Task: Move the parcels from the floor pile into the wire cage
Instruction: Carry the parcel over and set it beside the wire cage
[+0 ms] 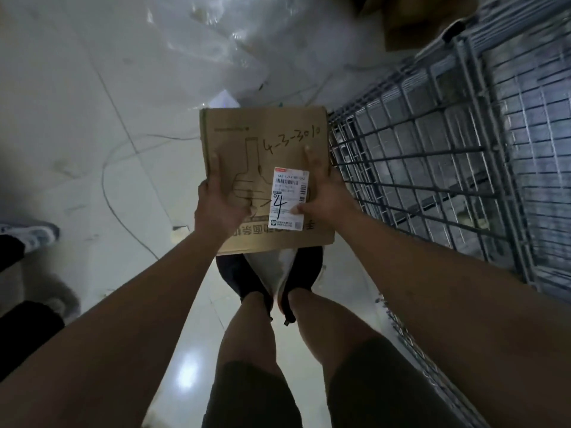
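Note:
A flat brown cardboard parcel (265,140) with handwritten numbers and a white shipping label is held in front of me above my feet. My left hand (219,202) grips its left edge, thumb on top. My right hand (327,196) grips its right edge, thumb pressing on the top face. The grey wire cage (448,168) stands immediately to the right of the parcel, its mesh wall nearly touching the box's right side. A white soft parcel (275,270) lies on the floor between my shoes, under the box.
Crumpled clear plastic wrap (216,47) and a brown carton (411,23) lie at the top. Thin cords (106,180) trail over the white tiled floor on the left. Another person's shoe (34,234) and dark trouser legs show at the left edge.

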`<act>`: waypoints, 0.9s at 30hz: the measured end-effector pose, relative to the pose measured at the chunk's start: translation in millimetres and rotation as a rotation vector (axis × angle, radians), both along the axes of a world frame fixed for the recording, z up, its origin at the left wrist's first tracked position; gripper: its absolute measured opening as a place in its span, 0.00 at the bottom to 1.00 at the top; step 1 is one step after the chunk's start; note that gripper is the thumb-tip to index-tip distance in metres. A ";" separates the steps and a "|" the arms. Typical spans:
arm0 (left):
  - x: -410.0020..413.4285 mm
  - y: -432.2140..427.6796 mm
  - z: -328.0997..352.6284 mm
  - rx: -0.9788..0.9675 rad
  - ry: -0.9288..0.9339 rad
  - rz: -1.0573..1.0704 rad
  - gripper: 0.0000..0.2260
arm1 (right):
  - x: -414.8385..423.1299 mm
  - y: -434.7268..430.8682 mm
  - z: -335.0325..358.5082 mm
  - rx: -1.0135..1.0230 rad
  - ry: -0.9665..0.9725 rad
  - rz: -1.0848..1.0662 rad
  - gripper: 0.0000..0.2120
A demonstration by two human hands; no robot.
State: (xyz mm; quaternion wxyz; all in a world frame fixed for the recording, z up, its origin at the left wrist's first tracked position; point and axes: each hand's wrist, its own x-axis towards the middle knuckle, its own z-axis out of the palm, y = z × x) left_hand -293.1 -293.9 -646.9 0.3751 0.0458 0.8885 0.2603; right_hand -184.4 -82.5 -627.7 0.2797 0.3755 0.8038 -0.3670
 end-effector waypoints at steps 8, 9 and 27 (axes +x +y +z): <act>-7.3 -15.3 -72.6 0.027 -0.209 0.062 0.63 | -29.3 13.1 -57.4 -0.117 -0.044 0.069 0.64; -8.9 -19.3 -77.0 0.012 -0.222 0.053 0.63 | -30.8 12.3 -61.9 -0.105 -0.059 0.074 0.63; -33.6 -44.2 68.3 -0.065 -0.067 -0.141 0.47 | -40.1 -25.0 48.6 -0.087 -0.037 0.357 0.53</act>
